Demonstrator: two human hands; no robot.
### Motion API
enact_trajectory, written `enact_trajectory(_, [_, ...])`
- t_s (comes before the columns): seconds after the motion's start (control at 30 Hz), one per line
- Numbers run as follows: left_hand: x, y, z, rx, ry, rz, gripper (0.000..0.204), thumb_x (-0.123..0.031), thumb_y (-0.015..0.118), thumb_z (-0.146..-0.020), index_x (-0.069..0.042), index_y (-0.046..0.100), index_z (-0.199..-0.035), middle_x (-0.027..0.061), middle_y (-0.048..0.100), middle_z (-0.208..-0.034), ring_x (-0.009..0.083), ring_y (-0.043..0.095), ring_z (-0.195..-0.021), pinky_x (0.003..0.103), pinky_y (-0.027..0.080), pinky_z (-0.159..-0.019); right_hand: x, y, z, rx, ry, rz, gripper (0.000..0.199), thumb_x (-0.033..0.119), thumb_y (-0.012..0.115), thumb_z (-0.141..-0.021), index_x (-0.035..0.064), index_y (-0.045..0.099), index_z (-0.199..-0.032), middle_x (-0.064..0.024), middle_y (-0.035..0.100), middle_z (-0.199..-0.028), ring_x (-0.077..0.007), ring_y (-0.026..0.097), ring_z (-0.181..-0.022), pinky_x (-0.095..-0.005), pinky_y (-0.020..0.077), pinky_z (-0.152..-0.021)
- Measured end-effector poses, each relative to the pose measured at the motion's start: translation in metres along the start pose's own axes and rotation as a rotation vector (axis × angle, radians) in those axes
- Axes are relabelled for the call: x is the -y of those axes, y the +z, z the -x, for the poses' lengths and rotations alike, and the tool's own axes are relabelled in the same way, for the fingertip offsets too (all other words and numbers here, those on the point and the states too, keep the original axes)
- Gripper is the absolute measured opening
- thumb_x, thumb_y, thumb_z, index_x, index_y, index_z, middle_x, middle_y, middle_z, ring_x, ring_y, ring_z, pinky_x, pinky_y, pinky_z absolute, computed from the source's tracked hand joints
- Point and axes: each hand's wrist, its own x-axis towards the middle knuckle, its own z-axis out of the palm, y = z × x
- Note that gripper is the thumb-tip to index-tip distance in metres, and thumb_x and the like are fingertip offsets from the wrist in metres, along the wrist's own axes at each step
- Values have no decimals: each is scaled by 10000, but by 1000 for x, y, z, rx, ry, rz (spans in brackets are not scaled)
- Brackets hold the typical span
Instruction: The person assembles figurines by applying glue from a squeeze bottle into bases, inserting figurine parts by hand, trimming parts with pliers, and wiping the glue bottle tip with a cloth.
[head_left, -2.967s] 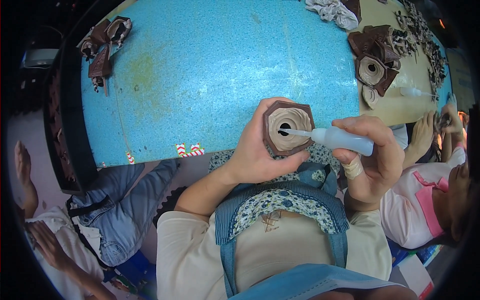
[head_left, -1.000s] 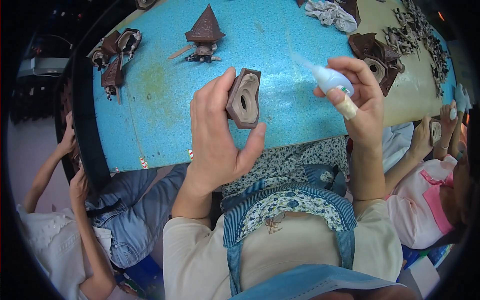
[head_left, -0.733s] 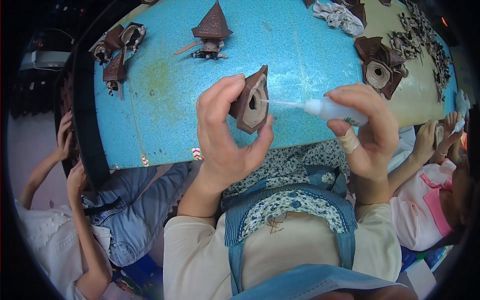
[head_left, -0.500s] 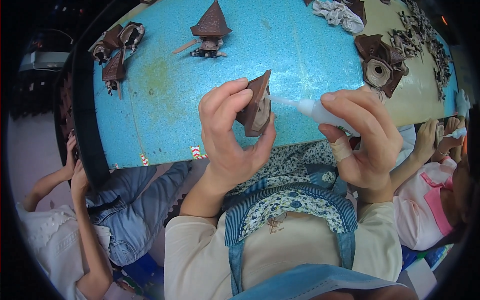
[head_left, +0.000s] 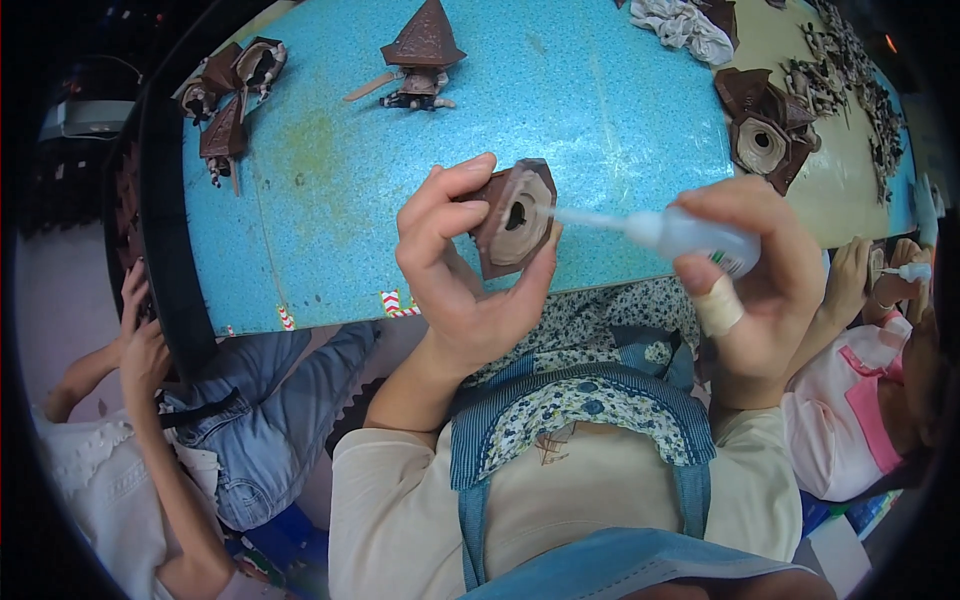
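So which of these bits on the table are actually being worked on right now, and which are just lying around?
In use:
- left hand holding the brown piece with a round hole
- right hand holding the clear squeeze bottle, nozzle pointed at that piece

Lying about on the blue table:
- cone-roofed brown model
- brown parts at the far left
- similar holed pieces
- crumpled cloth

Bright, even light from above; only soft shadows under the left hand [head_left: 470, 270] on the blue tabletop [head_left: 600, 90]. Sharp focus around both hands, no glare. Strong fisheye bending far from the hands, with black vignette at the rim.
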Motion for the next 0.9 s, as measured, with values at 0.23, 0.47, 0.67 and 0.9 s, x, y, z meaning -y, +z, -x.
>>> enact_trajectory(0.23, [4, 4, 1, -9, -66, 93, 640, 52, 767, -627, -50, 346, -1099, 200, 434, -1170, 276, 496, -1079, 401, 402, -943, -31, 2, 4, -148, 209, -411, 344, 45, 672, -765, -51, 562, -1077, -87, 591, -963, -150, 582, -849, -266, 456, -762])
enact_trajectory(0.47, [6, 3, -3, -24, 49, -41, 758, 29, 783, -641, -106, 212, -1121, 184, 367, -1194, 316, 499, -1133, 399, 466, -945, -71, 14, -20, -86, 174, -552, 330, -2, 615, -804, -46, 537, -1122, -101, 556, -1081, -163, 596, -911, -305, 456, -846])
enact_trajectory(0.67, [5, 5, -2, -162, 145, -21, 826, -5, 814, -618, -139, 180, -1130, 151, 357, -1185, 334, 512, -1109, 441, 451, -963, -92, 41, -42, -40, 87, -356, 296, -25, 627, -798, -7, 567, -1087, -86, 589, -1068, -165, 587, -935, -290, 446, -870])
enact_trajectory(0.9, [-11, 10, -1, -83, 2, 89, 787, -57, 804, -662, -131, 219, -1182, 162, 322, -1295, 308, 508, -1126, 420, 447, -946, -93, 54, -43, -146, 65, 4, 389, -23, 628, -739, 44, 564, -1118, -97, 607, -1057, -219, 606, -900, -309, 483, -809])
